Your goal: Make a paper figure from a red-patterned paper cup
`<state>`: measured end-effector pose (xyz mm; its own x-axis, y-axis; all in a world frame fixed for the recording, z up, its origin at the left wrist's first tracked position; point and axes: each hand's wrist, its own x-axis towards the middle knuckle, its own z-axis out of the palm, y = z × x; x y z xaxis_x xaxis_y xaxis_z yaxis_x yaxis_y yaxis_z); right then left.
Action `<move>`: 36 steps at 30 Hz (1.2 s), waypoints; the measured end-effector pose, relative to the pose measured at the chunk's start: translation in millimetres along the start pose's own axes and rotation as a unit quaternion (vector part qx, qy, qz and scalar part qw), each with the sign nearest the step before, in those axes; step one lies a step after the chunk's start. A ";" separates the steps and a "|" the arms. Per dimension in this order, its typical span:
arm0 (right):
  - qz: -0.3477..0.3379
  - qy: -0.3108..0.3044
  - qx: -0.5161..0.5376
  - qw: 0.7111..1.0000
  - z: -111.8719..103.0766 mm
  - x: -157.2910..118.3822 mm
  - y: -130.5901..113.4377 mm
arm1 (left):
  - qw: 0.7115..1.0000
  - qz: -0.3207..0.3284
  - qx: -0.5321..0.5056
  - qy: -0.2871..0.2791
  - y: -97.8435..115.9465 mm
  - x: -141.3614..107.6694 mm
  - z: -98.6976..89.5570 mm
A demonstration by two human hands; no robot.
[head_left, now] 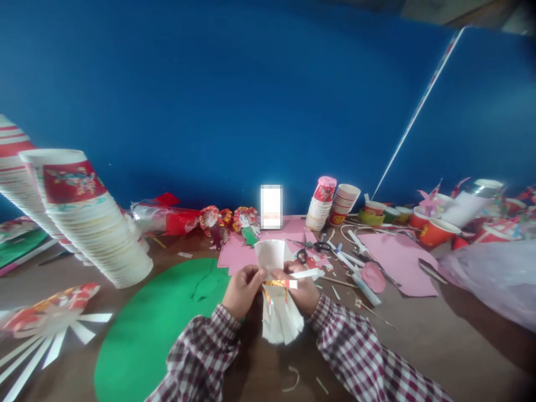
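Both of my hands hold a white cut paper cup (273, 321) over the brown table, with strips fanning out at its lower end. A red-and-yellow printed band crosses its middle. My left hand (242, 289) pinches its left edge between thumb and fingers. My right hand (305, 293) is closed on the right edge, its fingers partly hidden by the paper. A white strip-like piece (307, 274) sticks out to the right by my right hand; I cannot tell whether it is held. To the left and beneath lies a large green paper sheet (154, 324).
Tall stacked paper cups (94, 223) lean at left, near a cup cut into strips (54, 329). Pink paper (397, 262), scissors (318, 247) and scraps lie at right. Shorter cup stacks (321, 204) and paper figures (245, 220) stand by the blue wall. A plastic bag (498, 273) lies far right.
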<state>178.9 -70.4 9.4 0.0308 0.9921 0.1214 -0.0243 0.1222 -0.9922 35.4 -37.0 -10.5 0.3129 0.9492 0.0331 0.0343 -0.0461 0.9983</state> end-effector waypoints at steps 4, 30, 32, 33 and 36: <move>0.014 -0.033 0.034 0.999 -0.3 1.2 7.8 | 0.998 0.009 -0.037 -0.047 2.0 0.6 -1.1; 0.023 -0.060 0.045 0.997 0.5 -1.5 14.0 | 0.997 -0.016 -0.067 0.031 0.8 -0.2 0.7; 0.028 -0.033 0.013 0.999 2.1 -1.9 14.9 | 0.996 -0.020 -0.081 0.040 2.1 -1.2 1.7; 0.033 -0.024 -0.003 0.999 2.2 -1.9 15.0 | 0.995 -0.019 -0.086 0.043 2.6 -1.6 2.2; 0.043 -0.028 -0.033 0.998 0.5 -2.1 13.1 | 0.995 -0.011 -0.083 0.053 4.0 -1.8 3.0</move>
<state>178.1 -70.8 -3.9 -0.0255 0.9991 0.0344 0.0424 0.0355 -0.9985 37.8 -39.9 -6.7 0.2115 0.9773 0.0078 -0.1201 0.0180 0.9926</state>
